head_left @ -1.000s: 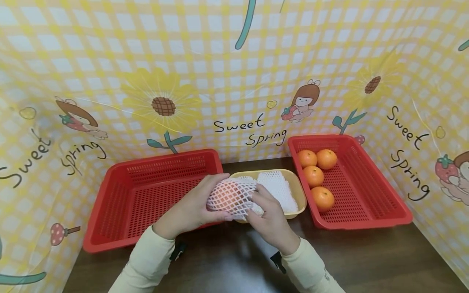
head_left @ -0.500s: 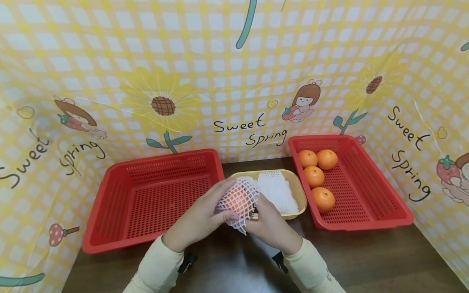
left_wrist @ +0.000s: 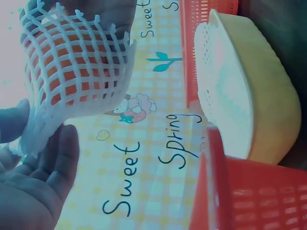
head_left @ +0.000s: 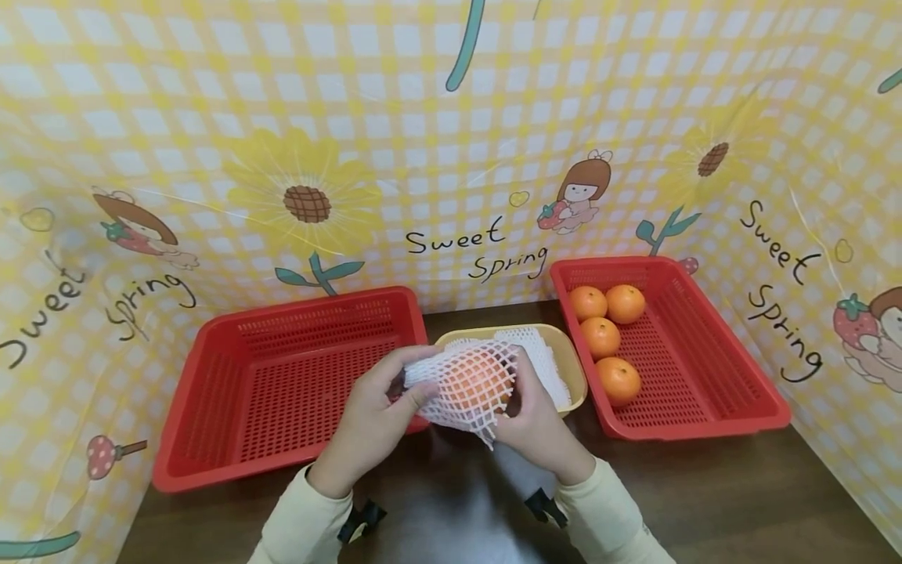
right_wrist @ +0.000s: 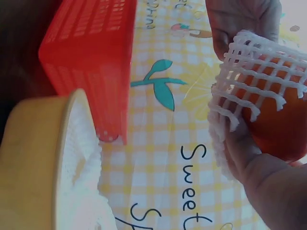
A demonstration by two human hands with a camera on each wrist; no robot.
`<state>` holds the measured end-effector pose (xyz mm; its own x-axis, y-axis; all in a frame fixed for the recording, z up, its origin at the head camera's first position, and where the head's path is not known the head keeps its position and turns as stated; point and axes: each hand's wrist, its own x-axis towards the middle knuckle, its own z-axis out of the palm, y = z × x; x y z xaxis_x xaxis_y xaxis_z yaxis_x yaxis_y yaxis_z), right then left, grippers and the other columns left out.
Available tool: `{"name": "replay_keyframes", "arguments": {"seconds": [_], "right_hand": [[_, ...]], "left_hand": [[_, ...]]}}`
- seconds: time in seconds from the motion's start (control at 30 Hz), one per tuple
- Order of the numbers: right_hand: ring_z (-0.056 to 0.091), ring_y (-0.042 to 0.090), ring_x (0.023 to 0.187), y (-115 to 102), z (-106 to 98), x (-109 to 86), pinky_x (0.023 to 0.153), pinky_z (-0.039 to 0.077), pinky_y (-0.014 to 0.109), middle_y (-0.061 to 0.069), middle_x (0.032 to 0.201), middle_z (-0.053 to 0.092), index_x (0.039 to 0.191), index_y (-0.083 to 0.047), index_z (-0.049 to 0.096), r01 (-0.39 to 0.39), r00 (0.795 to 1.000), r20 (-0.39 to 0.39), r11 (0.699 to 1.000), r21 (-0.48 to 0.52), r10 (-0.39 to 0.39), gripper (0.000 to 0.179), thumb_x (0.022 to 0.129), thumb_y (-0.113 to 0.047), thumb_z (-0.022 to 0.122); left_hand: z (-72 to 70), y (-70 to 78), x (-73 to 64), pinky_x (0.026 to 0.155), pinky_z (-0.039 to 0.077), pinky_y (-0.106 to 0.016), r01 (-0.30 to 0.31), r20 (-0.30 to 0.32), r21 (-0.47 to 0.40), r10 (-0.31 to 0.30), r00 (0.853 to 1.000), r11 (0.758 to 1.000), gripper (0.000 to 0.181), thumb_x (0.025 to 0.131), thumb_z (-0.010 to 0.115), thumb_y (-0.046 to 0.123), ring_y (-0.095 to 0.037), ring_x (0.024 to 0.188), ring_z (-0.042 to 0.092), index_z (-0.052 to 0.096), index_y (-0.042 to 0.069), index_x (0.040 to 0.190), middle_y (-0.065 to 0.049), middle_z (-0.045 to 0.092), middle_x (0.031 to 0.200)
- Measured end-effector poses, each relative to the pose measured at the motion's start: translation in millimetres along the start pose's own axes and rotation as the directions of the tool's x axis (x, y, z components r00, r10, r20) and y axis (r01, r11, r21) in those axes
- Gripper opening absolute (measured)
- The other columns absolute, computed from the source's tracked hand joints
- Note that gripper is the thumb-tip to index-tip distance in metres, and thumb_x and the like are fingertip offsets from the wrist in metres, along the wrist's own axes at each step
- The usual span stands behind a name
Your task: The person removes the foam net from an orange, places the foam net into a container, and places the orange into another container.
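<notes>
A white foam fruit net point(head_left: 442, 392) covers most of an orange point(right_wrist: 280, 132), held up over the front of the small yellow tray point(head_left: 579, 384). My left hand point(head_left: 369, 423) pinches the bunched, narrow end of the net between thumb and fingers. At the net's wide end my right hand point(head_left: 539, 431) grips the orange, thumb low and fingers behind. In the right wrist view, part of the orange sticks out bare past the net's jagged edge. The left wrist view shows the mesh point(left_wrist: 76, 72) stretched around the fruit. More flat white foam nets point(head_left: 546, 364) lie in the tray.
To the left stands a red perforated basket point(head_left: 200, 392) with nothing seen inside. Another red basket point(head_left: 757, 407) on the right has several oranges point(head_left: 618, 381) along its left side. A yellow checked cloth point(head_left: 451, 157) rises behind the brown table point(head_left: 451, 509).
The netted orange has turned in my hands and shifted right. My left hand has moved from around the fruit to the net's narrow end; my right hand has come round the wide end.
</notes>
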<state>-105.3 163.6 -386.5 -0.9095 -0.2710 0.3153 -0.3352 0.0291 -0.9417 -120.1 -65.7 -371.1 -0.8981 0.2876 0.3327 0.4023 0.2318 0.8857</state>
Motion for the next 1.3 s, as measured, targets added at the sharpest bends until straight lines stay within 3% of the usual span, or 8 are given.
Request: {"name": "replay_keyframes", "arguments": {"seconds": [0.17, 0.53, 0.7, 0.8, 0.93, 1.07, 1.23, 1.3], "right_hand": [[0.052, 0.023, 0.117, -4.6, -13.1, 0.0, 0.096, 0.049, 0.033, 0.014, 0.132, 0.049, 0.139, -0.009, 0.04, 0.052, 0.998, -0.031, 0.966, 0.252, -0.046, 0.058, 0.086, -0.012, 0.064], [0.068, 0.034, 0.096, -16.5, -72.9, 8.0, 0.072, 0.056, 0.036, 0.019, 0.13, 0.056, 0.146, -0.016, 0.036, 0.174, 0.98, -0.058, 0.669, 0.723, -0.193, 0.042, 0.106, -0.029, 0.037], [0.068, 0.034, 0.094, -22.2, -111.5, 7.3, 0.073, 0.056, 0.037, 0.017, 0.122, 0.057, 0.144, -0.017, 0.038, 0.271, 0.96, -0.228, 0.736, 0.621, -0.161, 0.042, 0.104, -0.028, 0.049], [0.069, 0.033, 0.091, -27.4, -136.6, 8.2, 0.071, 0.058, 0.038, 0.016, 0.124, 0.054, 0.143, -0.015, 0.04, 0.261, 0.934, -0.341, 0.853, 0.452, -0.105, 0.045, 0.101, -0.015, 0.056], [0.063, 0.021, 0.092, -28.3, -169.1, 13.0, 0.069, 0.055, 0.027, 0.014, 0.128, 0.05, 0.148, -0.015, 0.039, 0.027, 0.889, -0.451, 0.994, -0.107, -0.073, 0.059, 0.095, -0.012, 0.066], [0.055, 0.028, 0.1, -18.1, -202.6, 21.4, 0.079, 0.047, 0.039, 0.019, 0.135, 0.046, 0.151, -0.012, 0.035, -0.283, 0.904, -0.427, 0.751, -0.597, 0.001, 0.073, 0.093, -0.033, 0.073], [0.053, 0.043, 0.106, -1.5, -239.2, 34.3, 0.08, 0.046, 0.057, 0.029, 0.136, 0.045, 0.15, -0.007, 0.034, -0.37, 0.928, -0.293, 0.468, -0.803, 0.232, 0.081, 0.093, -0.054, 0.066], [0.052, 0.044, 0.105, 8.2, -248.3, 38.1, 0.08, 0.046, 0.058, 0.031, 0.132, 0.046, 0.149, -0.007, 0.035, -0.369, 0.918, -0.26, 0.406, -0.836, 0.299, 0.08, 0.092, -0.054, 0.066]], "left_hand": [[-5.5, 0.5, 0.2, 0.073, 0.057, -0.031, -0.038, -0.073, -0.002, 0.037, 0.997, 0.999, 0.035, 0.094, 0.073, 0.008, -0.019, 0.09, 0.064, 0.065, 0.012, 0.128, -0.006, 0.067, 0.115], [-17.8, -5.9, -5.6, 0.072, 0.058, -0.03, -0.008, -0.096, -0.009, 0.007, 0.995, 1.0, 0.032, 0.094, 0.072, 0.008, -0.02, 0.087, 0.065, 0.066, 0.008, 0.126, -0.008, 0.068, 0.112], [-22.4, -9.0, -9.1, 0.071, 0.058, -0.03, -0.003, -0.097, -0.01, 0.002, 0.995, 1.0, 0.031, 0.095, 0.071, 0.008, -0.02, 0.086, 0.066, 0.067, 0.011, 0.125, -0.007, 0.068, 0.111], [-25.3, -10.8, -10.8, 0.069, 0.057, -0.03, -0.012, -0.098, -0.004, 0.011, 0.995, 1.0, 0.029, 0.095, 0.071, 0.009, -0.021, 0.085, 0.066, 0.067, 0.012, 0.124, -0.006, 0.068, 0.109], [-26.7, -11.5, -12.2, 0.068, 0.057, -0.029, -0.031, -0.098, 0.002, 0.031, 0.995, 1.0, 0.029, 0.096, 0.07, 0.008, -0.02, 0.085, 0.065, 0.067, 0.011, 0.125, -0.005, 0.068, 0.109], [-25.7, -13.2, -13.6, 0.071, 0.057, -0.029, -0.029, -0.088, 0.018, 0.03, 0.996, 0.999, 0.029, 0.096, 0.07, 0.009, -0.019, 0.089, 0.065, 0.068, 0.009, 0.124, -0.004, 0.067, 0.113], [-26.2, -15.0, -16.3, 0.071, 0.056, -0.028, -0.018, -0.095, 0.034, 0.021, 0.995, 0.999, 0.029, 0.095, 0.071, 0.008, -0.019, 0.089, 0.064, 0.069, 0.011, 0.123, -0.002, 0.067, 0.113], [-27.2, -14.4, -17.2, 0.07, 0.056, -0.028, -0.016, -0.101, 0.038, 0.019, 0.995, 0.999, 0.028, 0.095, 0.07, 0.008, -0.019, 0.088, 0.064, 0.069, 0.013, 0.123, -0.002, 0.066, 0.112]]}}
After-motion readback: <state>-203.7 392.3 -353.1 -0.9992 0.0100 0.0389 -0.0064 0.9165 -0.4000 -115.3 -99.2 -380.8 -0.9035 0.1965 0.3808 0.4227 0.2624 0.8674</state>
